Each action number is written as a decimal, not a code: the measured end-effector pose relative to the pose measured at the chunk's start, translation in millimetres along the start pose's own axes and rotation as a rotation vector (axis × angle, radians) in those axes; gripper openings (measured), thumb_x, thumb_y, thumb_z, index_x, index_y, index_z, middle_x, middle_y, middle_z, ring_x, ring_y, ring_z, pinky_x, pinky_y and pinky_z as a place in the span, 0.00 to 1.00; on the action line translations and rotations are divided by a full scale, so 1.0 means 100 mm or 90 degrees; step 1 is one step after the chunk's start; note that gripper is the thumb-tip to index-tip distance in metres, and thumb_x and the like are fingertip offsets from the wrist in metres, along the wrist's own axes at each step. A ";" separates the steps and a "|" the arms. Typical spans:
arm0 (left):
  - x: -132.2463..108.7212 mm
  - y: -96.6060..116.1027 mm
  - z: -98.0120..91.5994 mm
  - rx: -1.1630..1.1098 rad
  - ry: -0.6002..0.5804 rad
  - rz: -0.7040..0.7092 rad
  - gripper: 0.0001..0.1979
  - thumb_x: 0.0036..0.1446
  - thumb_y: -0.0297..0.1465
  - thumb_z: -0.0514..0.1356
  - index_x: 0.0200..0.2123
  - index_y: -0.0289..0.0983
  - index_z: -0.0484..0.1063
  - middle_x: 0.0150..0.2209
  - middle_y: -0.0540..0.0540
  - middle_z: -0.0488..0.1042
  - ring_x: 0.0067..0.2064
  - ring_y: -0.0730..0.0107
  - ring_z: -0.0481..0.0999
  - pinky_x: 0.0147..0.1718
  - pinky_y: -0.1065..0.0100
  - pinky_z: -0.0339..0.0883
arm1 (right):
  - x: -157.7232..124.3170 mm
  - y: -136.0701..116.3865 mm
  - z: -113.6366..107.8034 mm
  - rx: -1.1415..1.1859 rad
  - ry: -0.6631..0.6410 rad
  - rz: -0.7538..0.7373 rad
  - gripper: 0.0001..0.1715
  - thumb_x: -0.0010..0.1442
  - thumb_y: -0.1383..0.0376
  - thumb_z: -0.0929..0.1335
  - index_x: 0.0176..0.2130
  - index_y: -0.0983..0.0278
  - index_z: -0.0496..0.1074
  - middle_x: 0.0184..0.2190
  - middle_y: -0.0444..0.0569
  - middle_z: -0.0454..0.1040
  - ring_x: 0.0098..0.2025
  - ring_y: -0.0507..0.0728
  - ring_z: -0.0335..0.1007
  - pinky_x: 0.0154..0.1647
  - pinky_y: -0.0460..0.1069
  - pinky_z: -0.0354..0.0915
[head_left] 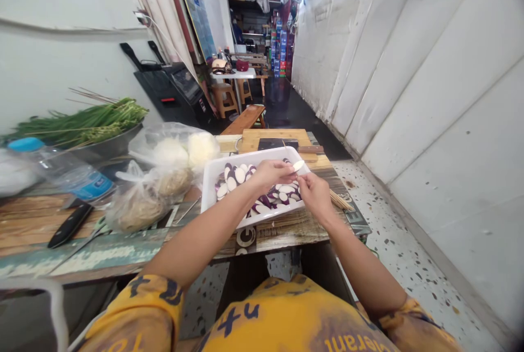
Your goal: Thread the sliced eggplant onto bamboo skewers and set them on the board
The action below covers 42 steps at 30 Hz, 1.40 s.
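My left hand (273, 173) is closed over a white plastic tray (207, 199), its fingertips pinching a pale eggplant slice (298, 166). My right hand (314, 192) meets it at the tray's right side, thumb and finger pressed together on a thin bamboo skewer (285, 147). The skewer's tip pokes up past my left fingers; the rest is mostly hidden by the hands. Purple-skinned eggplant pieces (231, 183) with white cut faces fill much of the tray. A bundle of bamboo skewers (341, 200) lies on the table, right of my right hand.
Behind the tray, a cleaver (278, 143) rests on a wooden cutting board (249, 136). To the left are bagged food (137, 204), a water bottle (73, 174), a black-handled knife (70, 225) and a metal bowl (108, 144) of greens. A white wall (442, 95) runs along the right.
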State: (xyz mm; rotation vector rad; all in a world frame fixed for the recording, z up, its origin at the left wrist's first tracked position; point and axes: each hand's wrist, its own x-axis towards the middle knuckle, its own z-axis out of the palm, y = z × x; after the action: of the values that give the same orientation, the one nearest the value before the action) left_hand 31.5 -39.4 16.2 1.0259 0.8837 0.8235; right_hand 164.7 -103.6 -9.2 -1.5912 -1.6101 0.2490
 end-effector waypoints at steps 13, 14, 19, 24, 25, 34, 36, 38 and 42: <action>0.20 -0.34 -0.16 0.652 0.026 0.147 0.10 0.29 0.18 0.65 0.12 0.38 0.69 0.17 0.48 0.68 0.31 0.63 0.72 0.37 0.70 0.62 | 0.10 0.21 -0.05 0.271 0.009 0.112 0.14 0.53 0.58 0.63 0.31 0.66 0.71 0.13 0.41 0.65 0.16 0.50 0.58 0.18 0.44 0.55; 0.21 -0.39 -0.16 0.643 0.019 0.147 0.11 0.28 0.17 0.64 0.11 0.38 0.69 0.16 0.49 0.67 0.32 0.63 0.72 0.37 0.71 0.62 | 0.10 0.21 -0.04 0.273 0.008 0.110 0.14 0.53 0.58 0.64 0.31 0.66 0.71 0.13 0.41 0.65 0.16 0.50 0.59 0.19 0.44 0.55; 0.23 -0.41 -0.15 0.643 -0.028 0.117 0.10 0.29 0.19 0.64 0.11 0.38 0.69 0.15 0.50 0.66 0.28 0.66 0.70 0.34 0.72 0.63 | 0.08 0.18 -0.06 0.309 -0.004 0.115 0.14 0.53 0.58 0.64 0.31 0.66 0.71 0.13 0.40 0.64 0.15 0.49 0.57 0.17 0.43 0.54; 0.24 -0.26 -0.18 0.462 0.058 0.057 0.05 0.38 0.23 0.63 0.18 0.36 0.70 0.20 0.49 0.72 0.26 0.70 0.72 0.29 0.73 0.64 | -0.04 0.17 -0.15 0.300 -0.019 0.088 0.16 0.55 0.57 0.63 0.34 0.67 0.71 0.15 0.40 0.64 0.16 0.48 0.57 0.16 0.43 0.54; 0.24 -0.24 -0.19 0.394 0.074 0.024 0.04 0.39 0.23 0.63 0.19 0.36 0.70 0.21 0.48 0.72 0.26 0.70 0.72 0.28 0.72 0.65 | -0.09 0.18 -0.18 0.280 -0.022 0.077 0.16 0.55 0.57 0.62 0.34 0.67 0.72 0.15 0.41 0.65 0.17 0.49 0.58 0.17 0.43 0.55; 0.21 0.02 -0.24 -0.043 0.076 -0.096 0.04 0.46 0.18 0.60 0.25 0.31 0.69 0.21 0.47 0.70 0.19 0.80 0.67 0.18 0.78 0.59 | -0.57 0.16 -0.40 0.115 -0.096 0.016 0.16 0.58 0.60 0.60 0.37 0.65 0.73 0.25 0.47 0.74 0.27 0.54 0.69 0.25 0.45 0.62; 0.21 0.05 -0.24 -0.118 0.066 -0.107 0.06 0.47 0.17 0.59 0.24 0.31 0.68 0.21 0.48 0.69 0.20 0.81 0.67 0.18 0.79 0.60 | -0.60 0.14 -0.41 0.099 -0.111 0.004 0.16 0.59 0.60 0.60 0.38 0.64 0.74 0.27 0.47 0.75 0.28 0.54 0.70 0.26 0.45 0.63; 0.21 0.07 -0.24 -0.149 0.067 -0.108 0.06 0.48 0.17 0.59 0.24 0.31 0.68 0.21 0.48 0.69 0.22 0.80 0.68 0.21 0.79 0.63 | -0.62 0.13 -0.41 0.089 -0.120 -0.002 0.16 0.59 0.61 0.60 0.37 0.64 0.74 0.28 0.47 0.76 0.28 0.54 0.70 0.27 0.46 0.63; 0.20 0.06 -0.24 -0.143 0.086 -0.106 0.04 0.49 0.18 0.59 0.28 0.30 0.69 0.26 0.43 0.73 0.28 0.74 0.74 0.28 0.74 0.69 | -0.62 0.13 -0.39 0.080 -0.119 -0.010 0.16 0.59 0.61 0.60 0.37 0.64 0.74 0.29 0.47 0.77 0.29 0.55 0.71 0.30 0.46 0.63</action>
State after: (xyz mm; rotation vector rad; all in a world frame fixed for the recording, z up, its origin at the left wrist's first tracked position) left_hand 17.5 -11.3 11.7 0.6971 0.9534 0.8373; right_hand 190.1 -172.2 -18.8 -1.4943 -1.7128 0.4933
